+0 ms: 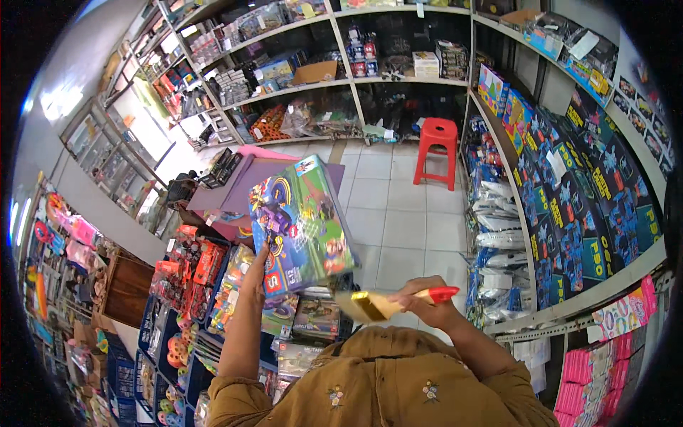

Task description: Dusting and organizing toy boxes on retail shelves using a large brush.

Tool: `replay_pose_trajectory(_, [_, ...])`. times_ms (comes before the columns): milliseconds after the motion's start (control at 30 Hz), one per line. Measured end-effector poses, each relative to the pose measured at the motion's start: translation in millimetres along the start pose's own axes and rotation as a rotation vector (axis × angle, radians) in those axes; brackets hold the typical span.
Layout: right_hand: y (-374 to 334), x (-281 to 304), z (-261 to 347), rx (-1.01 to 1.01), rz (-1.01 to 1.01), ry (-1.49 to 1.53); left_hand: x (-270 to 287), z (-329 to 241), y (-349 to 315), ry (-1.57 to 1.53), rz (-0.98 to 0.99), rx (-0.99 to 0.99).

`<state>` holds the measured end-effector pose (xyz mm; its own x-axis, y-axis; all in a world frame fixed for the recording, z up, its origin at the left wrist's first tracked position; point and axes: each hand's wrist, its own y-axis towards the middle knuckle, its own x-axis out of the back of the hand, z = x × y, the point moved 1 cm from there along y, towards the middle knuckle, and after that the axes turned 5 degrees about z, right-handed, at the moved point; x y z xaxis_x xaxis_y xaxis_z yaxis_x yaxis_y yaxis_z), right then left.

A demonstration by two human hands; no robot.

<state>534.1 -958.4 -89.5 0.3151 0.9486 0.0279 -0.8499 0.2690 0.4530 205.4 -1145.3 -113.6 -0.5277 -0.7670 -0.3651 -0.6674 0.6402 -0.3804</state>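
Left hand gripping toy box at its near-left edge; box extends far and right of that hand. Right hand closed on brush handle, red end to the right, blurred bristles pointing left, near the box's near-right corner. Can't tell if bristles touch. Red stool far right of box.

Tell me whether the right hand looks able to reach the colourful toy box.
Probably yes: the right hand holds a brush close to the toy box, which the left hand holds up, and nothing else shows between them.
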Motion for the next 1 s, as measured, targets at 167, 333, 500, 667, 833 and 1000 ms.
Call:
replay_pose_trajectory(167, [39, 7, 19, 0.272, -0.323, -0.555, -26, -12, 16, -0.349, 0.119, -0.085])
replay_pose_trajectory(333, [71, 6, 4, 0.37, -0.399, -0.766, -70, -9, 21, -0.467, 0.258, -0.056])
replay_pose_trajectory(500, [60, -40, 11, 0.426, -0.26, -0.778, -92, -3, 28, -0.428, 0.119, -0.12])
replay_pose_trajectory(667, [49, -56, 15, 0.361, 0.044, -0.448, -101, 3, 34, -0.237, 0.183, -0.124])
replay_pose_trajectory(833, [75, -22, 31, 0.329, -0.077, -0.388, -120, -7, -10, 0.085, -0.054, -0.446])
replay_pose_trajectory(1000, [102, 23, 10, -0.041, -0.057, -0.17, -111, 2, -15, 0.254, 0.015, -0.555])
